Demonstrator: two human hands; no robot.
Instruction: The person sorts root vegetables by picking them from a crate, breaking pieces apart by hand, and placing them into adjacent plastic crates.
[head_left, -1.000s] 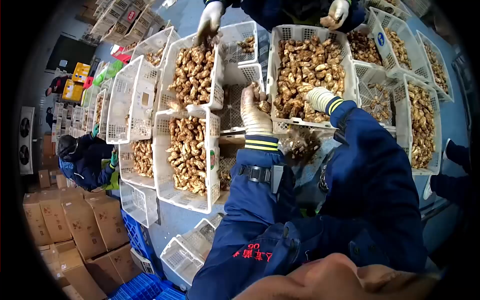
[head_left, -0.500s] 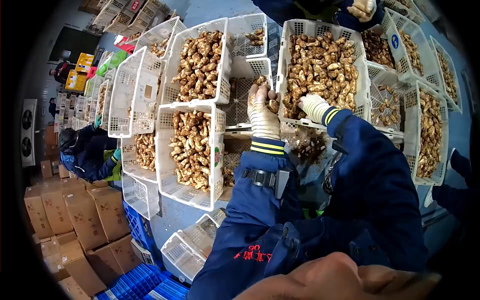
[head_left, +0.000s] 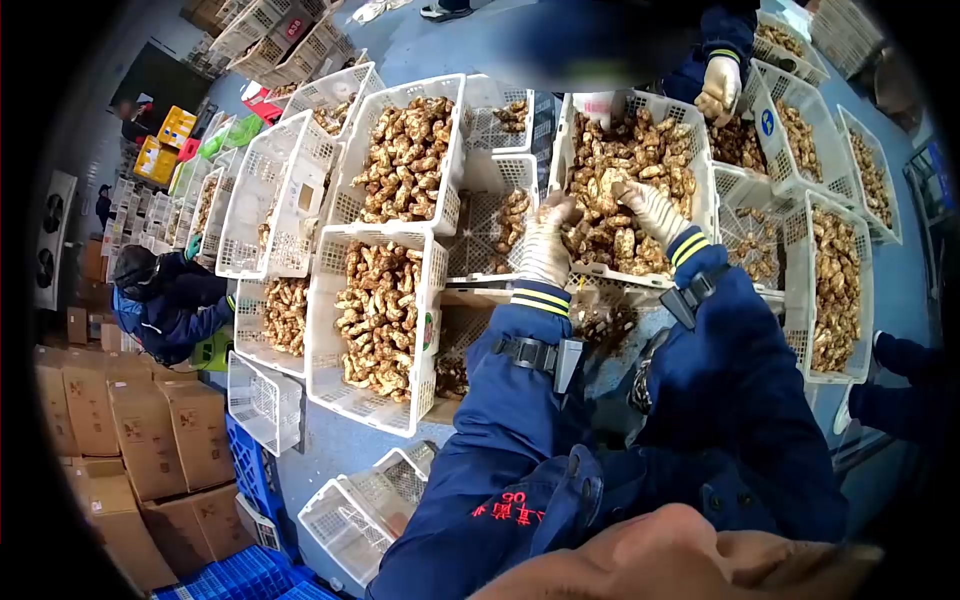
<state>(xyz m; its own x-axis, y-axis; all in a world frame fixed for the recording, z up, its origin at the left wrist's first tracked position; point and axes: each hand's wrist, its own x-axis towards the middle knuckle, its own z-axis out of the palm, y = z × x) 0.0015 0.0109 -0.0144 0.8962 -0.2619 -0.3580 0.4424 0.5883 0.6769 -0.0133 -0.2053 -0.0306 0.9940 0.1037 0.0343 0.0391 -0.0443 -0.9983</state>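
Observation:
My left hand (head_left: 546, 240), in a striped pale glove with a dirty palm, is at the near left corner of a white crate (head_left: 703, 180) full of brown, knobbly mushrooms (head_left: 640, 150). Its fingers are curled, and what they hold is hidden. Over the same crate, my right hand (head_left: 652, 212) has its thumb and fingers pinched on a mushroom. Left of my left hand, a shallower white crate (head_left: 490, 170) has a small group of mushrooms (head_left: 513, 220) along its right side. Two fuller crates of mushrooms (head_left: 405, 160) stand further left.
Across the crates, a co-worker's gloved hands (head_left: 718, 90) reach in from the top. More mushroom crates (head_left: 835, 290) stand at the right. Another person (head_left: 165, 300) works at the far left, above cardboard boxes (head_left: 150, 430). Empty white crates (head_left: 355, 510) lie on the floor, near blue crates (head_left: 235, 575).
My left hand has moved from over the shallower crate to the full crate's corner. More mushrooms lie in the shallower crate. My right hand has lifted slightly, and the co-worker leans over the full crate.

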